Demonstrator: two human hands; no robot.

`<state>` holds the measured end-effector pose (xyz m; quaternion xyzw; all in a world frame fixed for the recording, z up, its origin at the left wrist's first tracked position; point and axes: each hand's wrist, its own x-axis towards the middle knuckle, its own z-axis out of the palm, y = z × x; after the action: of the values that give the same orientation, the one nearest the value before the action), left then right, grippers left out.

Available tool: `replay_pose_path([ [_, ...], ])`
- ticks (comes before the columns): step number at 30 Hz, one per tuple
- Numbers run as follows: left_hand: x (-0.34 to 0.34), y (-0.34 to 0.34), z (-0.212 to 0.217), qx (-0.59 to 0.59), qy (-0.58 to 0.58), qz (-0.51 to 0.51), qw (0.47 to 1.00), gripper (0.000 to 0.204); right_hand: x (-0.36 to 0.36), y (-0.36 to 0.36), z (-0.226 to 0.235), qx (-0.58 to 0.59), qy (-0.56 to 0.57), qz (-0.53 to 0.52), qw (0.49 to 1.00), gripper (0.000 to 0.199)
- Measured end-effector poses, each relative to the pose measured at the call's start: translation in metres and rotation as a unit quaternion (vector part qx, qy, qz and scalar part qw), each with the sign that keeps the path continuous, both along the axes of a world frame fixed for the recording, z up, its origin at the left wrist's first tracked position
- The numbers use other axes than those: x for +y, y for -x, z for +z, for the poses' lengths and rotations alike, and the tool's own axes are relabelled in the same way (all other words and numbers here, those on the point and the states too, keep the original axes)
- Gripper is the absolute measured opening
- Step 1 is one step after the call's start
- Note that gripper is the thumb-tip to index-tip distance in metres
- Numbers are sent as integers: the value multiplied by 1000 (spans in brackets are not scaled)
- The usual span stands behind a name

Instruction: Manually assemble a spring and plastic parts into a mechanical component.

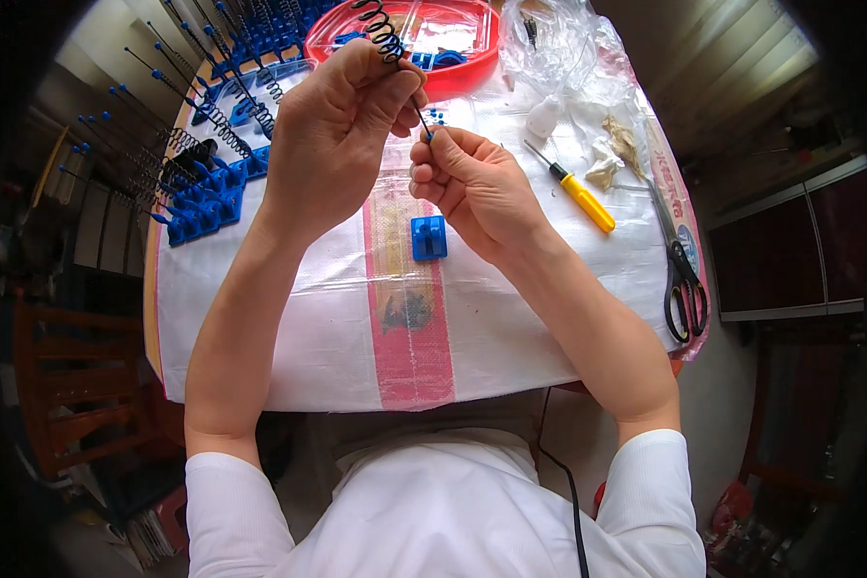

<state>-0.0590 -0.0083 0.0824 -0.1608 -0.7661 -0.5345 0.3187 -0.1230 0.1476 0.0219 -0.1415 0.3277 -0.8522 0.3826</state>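
My left hand (332, 130) is closed round a thin dark rod with a black coil spring (383, 37) on it, raised above the table. At the rod's lower end my right hand (477, 188) pinches a tiny blue tip between thumb and forefinger; its other fingers are curled. On the sheet just below my right hand lies a small square blue plastic block (428, 238) with a notch in its middle. Several tiny blue beads (435, 118) are scattered beyond my hands, partly hidden by them.
At the left stand rows of blue bases (207, 205) with springs and rods. A red tray (472, 72) holding blue parts sits at the back. To the right lie a yellow-handled screwdriver (586, 201), black-handled scissors (684, 289) and crumpled clear plastic bags (568, 58). White woven sheeting (303, 356) covers the table.
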Motion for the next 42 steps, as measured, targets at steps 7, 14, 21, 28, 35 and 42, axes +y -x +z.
replay_pose_path([
  [7, 0, 1, -2, 1, -1, 3, 1000, 16, 0, -1, 2, -3, -1, 2, 1000, 20],
  [14, -1, 0, -3, 12, -2, 3, 1000, 16, 0, -2, 2, -7, 5, 0, 1000, 20],
  [21, -6, -2, 11, 34, -22, -16, 999, 20, 3, -3, 15, 8, 53, 9, 999, 20],
  [28, -13, -6, 27, 66, -13, -12, 998, 20, 7, 2, 23, -1, 18, -6, 1000, 27],
  [35, -30, -19, 24, 40, 40, 54, 997, 19, 79, 61, 68, 453, -371, -254, 770, 19],
  [42, -20, -27, -34, -73, -44, 41, 996, 19, 133, 99, 40, 494, -740, -169, 423, 46],
])
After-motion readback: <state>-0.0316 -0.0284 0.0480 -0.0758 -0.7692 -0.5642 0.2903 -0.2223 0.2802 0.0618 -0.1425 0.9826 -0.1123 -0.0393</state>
